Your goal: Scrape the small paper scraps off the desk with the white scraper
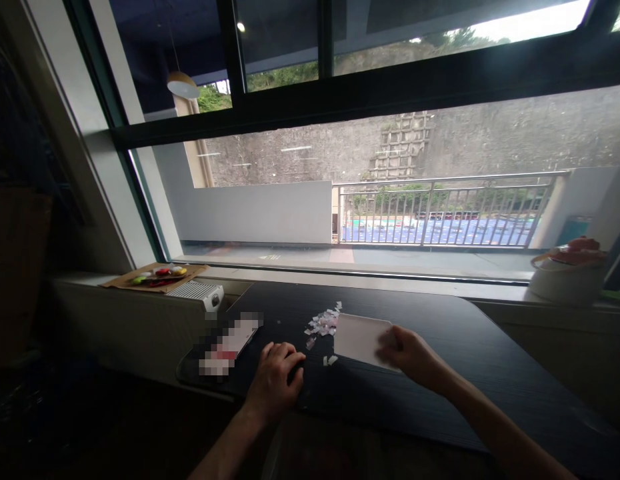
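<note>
My right hand is closed on the right side of a pale, flat rectangular card, held low over the dark table. At the card's left edge lies a pile of small whitish scraps, some with a pinkish tint. A few loose scraps sit nearer to me, below the card. My left hand rests on the table left of the scraps, fingers bent and thumb apart, with nothing visible in it. Further left is a flat pale and red item, blurred out by large pixels.
A large window stands behind the table, with a railing outside. At the back left, a brown board with colourful pieces lies near a white slatted unit. A white container stands on the sill at right.
</note>
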`<state>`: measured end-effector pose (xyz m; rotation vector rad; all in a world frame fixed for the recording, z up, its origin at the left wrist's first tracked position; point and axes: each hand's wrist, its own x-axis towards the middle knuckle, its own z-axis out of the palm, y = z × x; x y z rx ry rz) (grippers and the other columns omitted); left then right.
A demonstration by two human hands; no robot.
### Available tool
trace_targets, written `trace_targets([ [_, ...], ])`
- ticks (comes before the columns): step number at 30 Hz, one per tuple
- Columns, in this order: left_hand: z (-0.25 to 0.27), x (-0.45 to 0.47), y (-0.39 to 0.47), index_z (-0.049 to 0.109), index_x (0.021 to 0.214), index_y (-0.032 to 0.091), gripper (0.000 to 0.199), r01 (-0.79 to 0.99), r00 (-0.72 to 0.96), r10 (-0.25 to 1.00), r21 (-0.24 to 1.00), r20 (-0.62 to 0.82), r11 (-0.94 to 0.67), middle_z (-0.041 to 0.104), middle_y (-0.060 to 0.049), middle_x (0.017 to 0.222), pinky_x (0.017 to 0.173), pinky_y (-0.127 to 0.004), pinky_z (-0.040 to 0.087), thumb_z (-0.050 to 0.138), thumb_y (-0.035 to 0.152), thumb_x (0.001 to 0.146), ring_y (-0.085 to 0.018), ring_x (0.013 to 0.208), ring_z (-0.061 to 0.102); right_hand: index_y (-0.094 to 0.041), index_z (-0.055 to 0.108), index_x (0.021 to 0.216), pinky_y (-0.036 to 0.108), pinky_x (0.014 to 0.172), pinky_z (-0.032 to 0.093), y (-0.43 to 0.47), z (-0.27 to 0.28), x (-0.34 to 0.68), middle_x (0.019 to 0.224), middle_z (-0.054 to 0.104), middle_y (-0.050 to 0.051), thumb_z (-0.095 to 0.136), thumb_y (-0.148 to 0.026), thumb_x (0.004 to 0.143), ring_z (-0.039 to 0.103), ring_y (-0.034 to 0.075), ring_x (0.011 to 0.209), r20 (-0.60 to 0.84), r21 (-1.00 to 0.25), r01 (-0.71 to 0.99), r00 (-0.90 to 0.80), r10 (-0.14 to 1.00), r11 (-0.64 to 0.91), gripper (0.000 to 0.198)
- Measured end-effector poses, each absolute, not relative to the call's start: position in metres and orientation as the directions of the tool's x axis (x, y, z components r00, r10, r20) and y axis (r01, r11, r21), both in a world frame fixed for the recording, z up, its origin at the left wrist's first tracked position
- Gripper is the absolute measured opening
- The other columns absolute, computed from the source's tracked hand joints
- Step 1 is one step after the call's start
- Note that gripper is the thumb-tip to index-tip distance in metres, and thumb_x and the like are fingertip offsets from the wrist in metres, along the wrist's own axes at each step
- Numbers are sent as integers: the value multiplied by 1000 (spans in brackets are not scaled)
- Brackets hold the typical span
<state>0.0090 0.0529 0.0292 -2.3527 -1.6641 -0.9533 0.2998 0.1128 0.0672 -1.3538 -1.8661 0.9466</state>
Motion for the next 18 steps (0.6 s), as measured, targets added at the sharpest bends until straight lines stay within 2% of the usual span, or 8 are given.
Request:
trace_targets([
  [7, 29, 8, 53, 66, 96, 23, 23, 880, 207, 813, 260, 545, -398, 63, -4, 91, 99, -53, 37, 50, 20, 80, -21, 91, 61, -15, 59, 84, 31, 57, 52, 109, 69, 298, 77, 69, 5, 63, -22, 69, 66, 21, 68, 45, -882, 424, -358, 933, 205, 17],
  [13, 27, 7, 53, 65, 96, 24, 22, 882, 207, 808, 252, 552, -398, 63, -3, 91, 99, -54, 37, 50, 20, 80, -22, 92, 61, -16, 60, 85, 34, 69, 54, 118, 69, 277, 83, 70, 4, 65, -24, 73, 66, 22, 78, 99, -890, 378, -384, 918, 254, 16],
  [18, 26, 7, 54, 66, 96, 23, 23, 882, 210, 807, 249, 553, -400, 63, -3, 91, 99, -52, 37, 50, 19, 79, -21, 91, 61, -17, 60, 72, 31, 63, 51, 117, 71, 293, 69, 66, 0, 70, -25, 67, 62, 19, 68, 95, -875, 396, -426, 900, 280, 14],
])
